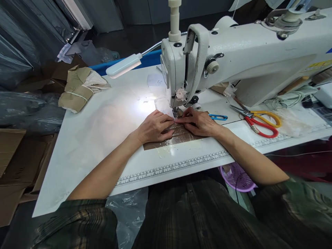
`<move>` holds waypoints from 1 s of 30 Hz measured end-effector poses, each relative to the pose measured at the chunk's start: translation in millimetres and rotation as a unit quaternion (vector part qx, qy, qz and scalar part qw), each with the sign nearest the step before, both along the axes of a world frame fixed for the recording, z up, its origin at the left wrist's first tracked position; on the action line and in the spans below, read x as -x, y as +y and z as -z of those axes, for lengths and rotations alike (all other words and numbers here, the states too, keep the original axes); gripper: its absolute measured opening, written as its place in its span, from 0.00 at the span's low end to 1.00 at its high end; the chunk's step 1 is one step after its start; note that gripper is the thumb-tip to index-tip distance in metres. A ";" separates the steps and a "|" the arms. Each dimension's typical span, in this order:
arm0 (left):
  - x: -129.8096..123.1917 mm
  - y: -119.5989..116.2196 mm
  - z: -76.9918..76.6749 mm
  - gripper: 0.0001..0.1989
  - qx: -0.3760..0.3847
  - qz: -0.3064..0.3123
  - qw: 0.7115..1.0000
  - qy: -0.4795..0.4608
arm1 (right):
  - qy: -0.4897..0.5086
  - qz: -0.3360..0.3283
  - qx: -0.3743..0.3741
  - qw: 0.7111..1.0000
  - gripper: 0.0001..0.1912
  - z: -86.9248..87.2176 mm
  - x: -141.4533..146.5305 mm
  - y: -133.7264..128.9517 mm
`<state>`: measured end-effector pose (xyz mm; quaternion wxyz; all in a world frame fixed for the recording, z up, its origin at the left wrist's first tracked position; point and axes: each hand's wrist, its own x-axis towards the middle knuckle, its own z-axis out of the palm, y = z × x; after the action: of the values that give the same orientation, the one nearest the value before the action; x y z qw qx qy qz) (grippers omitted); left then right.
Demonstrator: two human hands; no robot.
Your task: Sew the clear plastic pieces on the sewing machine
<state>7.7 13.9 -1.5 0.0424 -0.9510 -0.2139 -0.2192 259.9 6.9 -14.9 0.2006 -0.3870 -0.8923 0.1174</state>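
Observation:
My left hand (157,127) lies palm down with its fingers stretched toward the sewing machine's presser foot (176,112) and its thumb held apart. On the other side, my right hand (199,122) rests with its index finger reaching to the same spot. The fingertips almost meet just in front of the foot. Under both hands is a flat brown sheet (178,135) with loose pale threads and scraps across it. Something small and pale shows at the fingertips; its kind cannot be made out. The white sewing machine (183,62) stands directly beyond my hands.
Right of my right hand lie a blue thread snipper (218,117) and scissors (263,122) with red and yellow handles. A lit lamp (124,65) hangs over the white table (85,138). A tied brown bundle (77,90) sits at the left edge; a purple basket (240,178) is below.

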 end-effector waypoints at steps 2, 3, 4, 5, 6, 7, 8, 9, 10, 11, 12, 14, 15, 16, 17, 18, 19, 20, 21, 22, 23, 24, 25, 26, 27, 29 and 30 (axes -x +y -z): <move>-0.1 -0.6 0.3 0.11 -0.003 -0.002 1.000 -0.001 | -0.027 -0.003 -0.016 1.000 0.19 -0.1 0.1 -0.3; -0.1 -1.1 0.3 0.11 -0.003 -0.006 1.000 0.001 | -0.037 -0.005 -0.024 0.999 0.19 -0.3 0.3 -0.4; -0.1 -1.7 0.2 0.11 -0.003 -0.010 1.000 0.002 | -0.044 -0.007 -0.030 0.999 0.19 -0.6 0.6 -0.6; -0.1 -2.3 0.0 0.11 -0.004 -0.013 1.000 0.003 | -0.050 -0.009 -0.034 0.998 0.19 -1.2 1.0 -0.9; 0.0 -2.9 -0.4 0.11 -0.005 -0.015 1.000 0.004 | -0.055 -0.009 -0.036 0.998 0.19 -2.1 1.5 -1.1; 0.0 -3.5 -0.9 0.11 -0.005 -0.016 1.000 0.004 | -0.061 -0.008 -0.036 0.997 0.19 -3.2 2.1 -1.5; 0.0 -4.0 -1.4 0.12 -0.004 -0.016 1.000 0.005 | -0.067 -0.006 -0.033 0.997 0.19 -4.6 2.8 -1.8; 0.1 -4.3 -2.0 0.12 -0.002 -0.017 1.000 0.005 | -0.075 -0.003 -0.030 0.997 0.19 -6.1 3.6 -2.2; 0.1 -4.4 -2.5 0.12 0.003 -0.019 1.000 0.008 | -0.083 0.000 -0.026 0.996 0.19 -7.7 4.5 -2.7; 0.1 -4.3 -2.9 0.12 0.008 -0.022 1.000 0.012 | -0.091 0.005 -0.023 0.996 0.19 -9.3 5.6 -3.2; 0.1 -4.1 -3.2 0.12 0.012 -0.025 0.999 0.016 | -0.098 0.010 -0.020 0.995 0.20 -10.8 6.7 -3.8; 0.0 -3.3 -3.5 0.13 0.016 -0.033 0.999 0.023 | -0.106 0.022 -0.017 0.994 0.20 -13.1 9.3 -5.2; -0.2 -2.8 -3.6 0.14 0.018 -0.037 0.999 0.028 | -0.110 0.028 -0.017 0.993 0.21 -13.9 10.6 -6.0; -0.3 -2.3 -3.6 0.14 0.018 -0.042 0.998 0.032 | -0.115 0.035 -0.018 0.993 0.21 -14.4 12.1 -6.7; -0.4 -1.9 -3.7 0.15 0.020 -0.046 0.998 0.036 | -0.121 0.040 -0.021 0.992 0.21 -14.9 13.6 -7.5; -0.6 -1.5 -4.0 0.15 0.021 -0.050 0.998 0.041 | -0.129 0.044 -0.025 0.990 0.21 -15.3 15.1 -8.3; -0.7 -1.2 -4.3 0.16 0.021 -0.053 0.997 0.046 | -0.137 0.048 -0.029 0.989 0.22 -15.5 16.6 -9.0; -0.7 -1.0 -4.7 0.17 0.022 -0.056 0.997 0.051 | -0.143 0.052 -0.033 0.988 0.22 -15.8 17.9 -9.7; -0.8 -0.9 -5.2 0.17 0.023 -0.058 0.997 0.055 | -0.147 0.055 -0.037 0.987 0.21 -15.9 19.0 -10.4; -0.8 -0.8 -5.7 0.18 0.024 -0.060 0.996 0.059 | -0.148 0.056 -0.039 0.987 0.21 -15.9 19.6 -11.2; -0.7 -0.7 -6.2 0.18 0.027 -0.063 0.996 0.063 | -0.145 0.057 -0.039 0.987 0.21 -15.8 19.7 -12.0; -0.7 -0.7 -6.7 0.19 0.030 -0.065 0.995 0.066 | -0.139 0.057 -0.038 0.988 0.21 -15.5 19.2 -12.8; -0.7 -0.6 -7.0 0.19 0.034 -0.068 0.995 0.069 | -0.129 0.057 -0.034 0.989 0.21 -15.1 18.0 -13.5; -0.6 -0.5 -7.2 0.20 0.038 -0.071 0.994 0.071 | -0.114 0.056 -0.027 0.992 0.21 -14.7 16.2 -13.9; -0.6 -0.3 -7.2 0.21 0.040 -0.075 0.994 0.072 | -0.093 0.057 -0.017 0.994 0.22 -14.3 13.8 -13.8; -0.8 0.2 -6.9 0.23 0.042 -0.082 0.993 0.073 | -0.036 0.061 0.013 0.997 0.22 -14.3 8.8 -11.6; -0.9 0.5 -6.7 0.24 0.041 -0.085 0.993 0.074 | -0.003 0.066 0.031 0.997 0.22 -14.7 6.6 -9.3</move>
<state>8.6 14.4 5.1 0.0375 -0.9438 -0.2994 -0.1352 253.3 -2.3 -0.3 0.1930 -0.4516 -0.8612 0.1307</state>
